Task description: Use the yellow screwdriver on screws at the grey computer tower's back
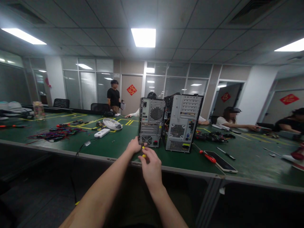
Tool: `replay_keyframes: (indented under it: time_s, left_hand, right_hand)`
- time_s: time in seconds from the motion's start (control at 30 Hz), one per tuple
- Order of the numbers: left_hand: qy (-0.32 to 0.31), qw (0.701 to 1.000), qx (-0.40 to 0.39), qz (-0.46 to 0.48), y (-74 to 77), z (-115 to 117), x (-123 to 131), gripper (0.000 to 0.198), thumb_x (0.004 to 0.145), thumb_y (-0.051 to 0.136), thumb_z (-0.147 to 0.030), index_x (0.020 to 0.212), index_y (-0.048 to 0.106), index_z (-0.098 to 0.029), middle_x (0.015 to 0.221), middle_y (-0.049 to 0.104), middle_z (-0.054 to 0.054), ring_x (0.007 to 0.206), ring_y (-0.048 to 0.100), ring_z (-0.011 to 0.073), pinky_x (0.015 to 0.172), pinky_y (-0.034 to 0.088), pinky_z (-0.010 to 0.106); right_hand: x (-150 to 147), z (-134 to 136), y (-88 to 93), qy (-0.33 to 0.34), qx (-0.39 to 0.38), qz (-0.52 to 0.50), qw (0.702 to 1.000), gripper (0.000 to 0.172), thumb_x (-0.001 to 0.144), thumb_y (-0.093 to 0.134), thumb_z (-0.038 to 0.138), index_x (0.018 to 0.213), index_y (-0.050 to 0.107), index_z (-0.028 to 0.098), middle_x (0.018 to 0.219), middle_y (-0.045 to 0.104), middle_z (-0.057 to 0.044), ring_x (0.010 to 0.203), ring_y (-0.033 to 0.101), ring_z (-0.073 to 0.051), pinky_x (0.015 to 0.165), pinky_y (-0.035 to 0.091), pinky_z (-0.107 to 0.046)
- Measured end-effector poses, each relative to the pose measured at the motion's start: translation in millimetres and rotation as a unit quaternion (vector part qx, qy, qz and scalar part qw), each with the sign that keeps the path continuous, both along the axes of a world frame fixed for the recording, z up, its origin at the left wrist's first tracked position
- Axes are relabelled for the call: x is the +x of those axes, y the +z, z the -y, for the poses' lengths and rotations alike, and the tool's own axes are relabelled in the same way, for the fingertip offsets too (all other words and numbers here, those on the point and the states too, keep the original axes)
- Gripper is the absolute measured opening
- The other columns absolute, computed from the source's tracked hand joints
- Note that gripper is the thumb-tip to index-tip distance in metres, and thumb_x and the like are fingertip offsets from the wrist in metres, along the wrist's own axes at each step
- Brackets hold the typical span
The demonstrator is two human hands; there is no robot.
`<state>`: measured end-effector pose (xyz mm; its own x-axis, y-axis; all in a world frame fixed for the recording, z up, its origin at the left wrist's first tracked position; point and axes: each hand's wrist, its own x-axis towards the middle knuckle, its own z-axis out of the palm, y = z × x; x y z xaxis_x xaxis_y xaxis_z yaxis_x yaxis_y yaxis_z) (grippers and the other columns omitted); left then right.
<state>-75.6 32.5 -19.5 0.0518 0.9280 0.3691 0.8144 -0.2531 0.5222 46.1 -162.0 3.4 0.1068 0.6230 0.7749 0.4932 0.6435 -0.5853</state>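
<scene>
A grey computer tower [149, 126] stands upright at the table's front edge, its rear panel with fan grilles facing me. My right hand [152, 161] is closed around a small yellow-and-black screwdriver [144, 155], just in front of the tower's lower left corner. Beside that same corner is my left hand [133, 146], close to the tool's far end; its fingers are mostly hidden, so I cannot tell whether they grip anything. A second computer tower [180, 126] stands just to the right, with its left side uncovered.
On the green table [123, 139] to the left lie tangled cables [57, 133], a white power strip [102, 133] and a white fan cover [112, 123]. To the right are a red-handled screwdriver [210, 157] and a phone [220, 161]. Other people sit or stand around.
</scene>
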Motion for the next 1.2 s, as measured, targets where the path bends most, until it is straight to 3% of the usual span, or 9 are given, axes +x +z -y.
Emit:
replay_keyframes:
  time_s: [0.3, 0.43, 0.53, 0.63, 0.77, 0.9, 1.07, 1.13, 1.2]
  left_hand:
    - [0.000, 1.000, -0.006, -0.001, 5.8, 6, 1, 0.070, 0.079, 0.067, -0.071, 0.125, 0.053, -0.020, 0.120, 0.072, 0.016, 0.115, 0.068, 0.0329, 0.090, 0.051, 0.035]
    - [0.003, 1.000, -0.011, -0.007, 9.0, 9, 2, 0.074, 0.078, 0.067, -0.072, 0.127, 0.053, -0.019, 0.123, 0.072, 0.016, 0.117, 0.067, 0.0340, 0.093, 0.050, 0.036]
    - [0.006, 1.000, -0.015, -0.008, 10.3, 11, 3, 0.074, 0.078, 0.066, -0.073, 0.127, 0.053, -0.018, 0.122, 0.072, 0.017, 0.117, 0.067, 0.0347, 0.093, 0.050, 0.036]
    - [0.006, 1.000, -0.016, -0.005, 10.8, 12, 3, 0.072, 0.078, 0.067, -0.071, 0.126, 0.053, -0.019, 0.121, 0.072, 0.017, 0.116, 0.068, 0.0347, 0.092, 0.051, 0.037]
    - [0.001, 1.000, -0.017, 0.006, 9.6, 10, 2, 0.071, 0.078, 0.069, -0.070, 0.126, 0.054, -0.020, 0.121, 0.072, 0.016, 0.116, 0.068, 0.0343, 0.092, 0.051, 0.037]
    - [0.000, 1.000, -0.018, 0.009, 6.6, 7, 1, 0.072, 0.079, 0.068, -0.071, 0.128, 0.053, -0.020, 0.122, 0.072, 0.017, 0.116, 0.068, 0.0337, 0.092, 0.051, 0.035]
    - [0.005, 1.000, -0.011, 0.006, 5.2, 5, 2, 0.076, 0.077, 0.068, -0.073, 0.128, 0.053, -0.020, 0.122, 0.071, 0.017, 0.118, 0.067, 0.0334, 0.093, 0.050, 0.036]
    - [0.007, 1.000, -0.012, 0.008, 5.1, 5, 2, 0.076, 0.077, 0.069, -0.073, 0.129, 0.053, -0.020, 0.122, 0.071, 0.017, 0.117, 0.068, 0.0331, 0.093, 0.050, 0.036]
    - [0.007, 1.000, -0.014, 0.011, 5.1, 6, 2, 0.077, 0.077, 0.068, -0.073, 0.129, 0.053, -0.020, 0.121, 0.071, 0.017, 0.116, 0.068, 0.0327, 0.093, 0.050, 0.036]
  right_hand:
    - [0, 2, 0.0, 0.019, -0.004, 0.011, 1.000, 0.037, 0.088, 0.059, 0.013, 0.121, 0.075, 0.021, 0.130, 0.070, -0.012, 0.122, 0.066, -0.027, 0.108, 0.052, -0.043]
    - [-4, 2, -0.4, 0.013, -0.012, -0.029, 0.999, 0.028, 0.088, 0.063, 0.019, 0.113, 0.075, 0.018, 0.117, 0.074, -0.013, 0.103, 0.072, -0.025, 0.086, 0.061, -0.035]
    - [-3, 1, -1.3, 0.013, -0.029, -0.052, 0.998, 0.025, 0.090, 0.064, 0.026, 0.112, 0.073, 0.016, 0.109, 0.075, -0.013, 0.086, 0.073, -0.022, 0.073, 0.062, -0.031]
    - [0, 1, -1.3, 0.015, -0.011, -0.032, 0.999, 0.028, 0.092, 0.060, 0.022, 0.116, 0.073, 0.017, 0.118, 0.073, -0.014, 0.103, 0.072, -0.025, 0.087, 0.060, -0.036]
    - [2, 2, -0.2, 0.013, 0.006, 0.019, 1.000, 0.037, 0.091, 0.053, 0.012, 0.121, 0.074, 0.019, 0.132, 0.069, -0.012, 0.124, 0.064, -0.026, 0.111, 0.049, -0.043]
    - [-1, 3, -0.2, 0.009, -0.005, 0.012, 1.000, 0.033, 0.089, 0.057, 0.012, 0.117, 0.074, 0.019, 0.128, 0.070, -0.012, 0.119, 0.066, -0.026, 0.106, 0.052, -0.042]
    - [-4, 3, -1.6, 0.007, -0.033, -0.026, 0.999, 0.023, 0.089, 0.064, 0.021, 0.110, 0.071, 0.017, 0.113, 0.072, -0.012, 0.093, 0.071, -0.023, 0.079, 0.060, -0.033]
    - [-2, 3, -2.0, 0.005, -0.025, -0.022, 0.999, 0.024, 0.090, 0.061, 0.020, 0.113, 0.071, 0.017, 0.115, 0.072, -0.013, 0.098, 0.070, -0.024, 0.083, 0.059, -0.034]
    - [0, 2, -2.0, 0.004, -0.007, -0.002, 1.000, 0.029, 0.091, 0.057, 0.015, 0.116, 0.071, 0.018, 0.122, 0.071, -0.013, 0.111, 0.067, -0.025, 0.097, 0.055, -0.037]
